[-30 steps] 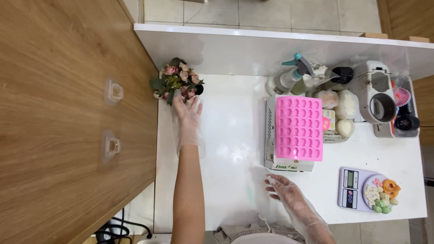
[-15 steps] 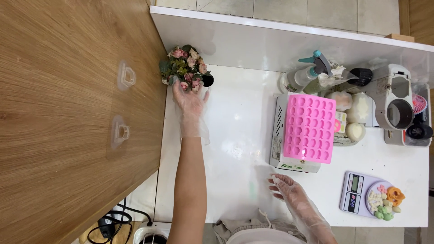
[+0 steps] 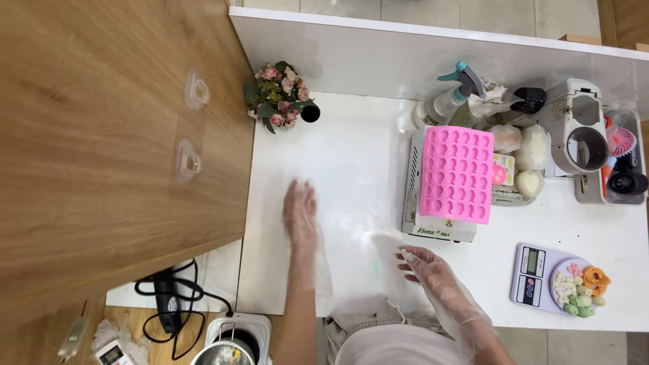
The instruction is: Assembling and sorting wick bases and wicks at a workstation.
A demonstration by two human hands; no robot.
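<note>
A white surface (image 3: 351, 155) is seen from above, with a wooden panel (image 3: 101, 135) along its left side. Two hands in thin, clear disposable gloves are laid over the near part of the surface. The left hand (image 3: 301, 216) is stretched out flat with the fingers together and pointing away from the body; nothing is held in it, and whether the palm is pressed to the surface or hovering just above it cannot be told. The right hand (image 3: 427, 265) is opened too, with the fingers spread and the fingertips set on the surface, and nothing is gripped. The two hands are kept apart, with bare surface between them.

A small bunch of pink flowers (image 3: 278, 96) with green leaves is placed at the far left corner of the surface, beside the wooden panel and well away from the left hand. Just beyond the right hand, a white box-shaped appliance (image 3: 414, 203) is stood, and a pink silicone mould (image 3: 456, 174) with rows of small cavities is laid on top of it. Behind the mould, a spray bottle (image 3: 447, 101) with a teal trigger is found. To the right of the mould, pale round lumps in clear wrapping (image 3: 533, 152) are gathered, next to a white machine (image 3: 574, 132) with a round opening. At the near right, a small kitchen scale (image 3: 534, 284) is set, carrying a plate of little coloured pieces (image 3: 578, 290).
</note>
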